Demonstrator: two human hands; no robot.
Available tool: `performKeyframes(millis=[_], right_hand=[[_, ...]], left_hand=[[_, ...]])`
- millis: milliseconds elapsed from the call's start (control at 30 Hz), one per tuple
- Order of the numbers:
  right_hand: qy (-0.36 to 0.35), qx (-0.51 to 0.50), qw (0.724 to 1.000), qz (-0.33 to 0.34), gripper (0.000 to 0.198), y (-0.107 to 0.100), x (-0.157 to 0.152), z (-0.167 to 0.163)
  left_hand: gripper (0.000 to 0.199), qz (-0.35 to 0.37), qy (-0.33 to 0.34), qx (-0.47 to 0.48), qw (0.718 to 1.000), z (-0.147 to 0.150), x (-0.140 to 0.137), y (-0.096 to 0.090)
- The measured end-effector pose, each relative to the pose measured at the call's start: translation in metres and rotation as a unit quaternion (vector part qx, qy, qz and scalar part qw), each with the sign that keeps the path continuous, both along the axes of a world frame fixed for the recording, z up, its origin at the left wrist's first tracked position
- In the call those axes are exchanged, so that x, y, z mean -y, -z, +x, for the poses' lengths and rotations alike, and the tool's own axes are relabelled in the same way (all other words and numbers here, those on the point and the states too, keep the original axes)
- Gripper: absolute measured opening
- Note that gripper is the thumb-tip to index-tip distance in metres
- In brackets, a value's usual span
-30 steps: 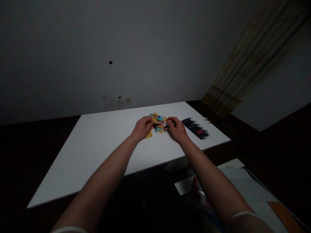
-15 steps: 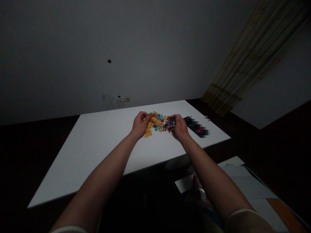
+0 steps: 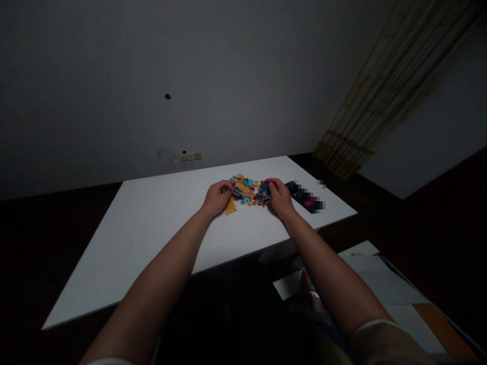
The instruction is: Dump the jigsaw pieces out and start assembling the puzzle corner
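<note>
Pieces (image 3: 249, 191) heaped on the desk (image 3: 152, 228), between both: left grip (image 3: 217, 197) pinching one, right grip (image 3: 281, 197) clasping some!

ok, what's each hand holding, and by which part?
Left hand: a puzzle piece, pinched near its left end. Right hand: blue puzzle pieces, held at their right side; exact count can't be told.

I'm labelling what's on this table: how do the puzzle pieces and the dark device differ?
Colour: the puzzle pieces are largely yellow and blue; the dark device is mostly black.
Form: the puzzle pieces are many and small; the dark device is one long slab, partly pixelated.
Handling: the left hand and right hand hold puzzle pieces; neither holds the dark device.
</note>
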State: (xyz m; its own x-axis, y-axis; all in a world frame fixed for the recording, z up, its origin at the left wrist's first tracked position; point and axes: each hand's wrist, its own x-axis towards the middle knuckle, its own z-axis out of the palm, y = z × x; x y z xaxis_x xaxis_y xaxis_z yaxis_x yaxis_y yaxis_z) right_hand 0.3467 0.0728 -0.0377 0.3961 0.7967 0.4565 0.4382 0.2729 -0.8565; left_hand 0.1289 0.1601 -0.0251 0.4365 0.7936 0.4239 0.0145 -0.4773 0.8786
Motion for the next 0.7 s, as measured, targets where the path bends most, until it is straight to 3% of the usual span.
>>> performKeyframes(millis=[167, 333, 567, 700], right_hand=[[-0.021, -0.050, 0.998, 0.004, 0.023, 0.003, -0.005, -0.001], [-0.004, -0.008, 1.000, 0.004, 0.027, -0.003, 0.001, -0.001], [-0.017, -0.006, 0.998, 0.060, 0.030, -0.016, 0.011, -0.009], [-0.023, -0.006, 0.999, 0.043, 0.030, -0.015, 0.010, -0.008]], left_hand=[[0.017, 0.025, 0.014, -0.026, 0.999, -0.004, -0.001, 0.001], [0.027, 0.030, -0.021, -0.031, 0.999, -0.010, -0.010, 0.006], [0.034, 0.036, -0.073, -0.036, 0.996, -0.015, -0.015, 0.005], [0.035, 0.012, -0.090, -0.027, 0.995, -0.016, -0.014, 0.002]])
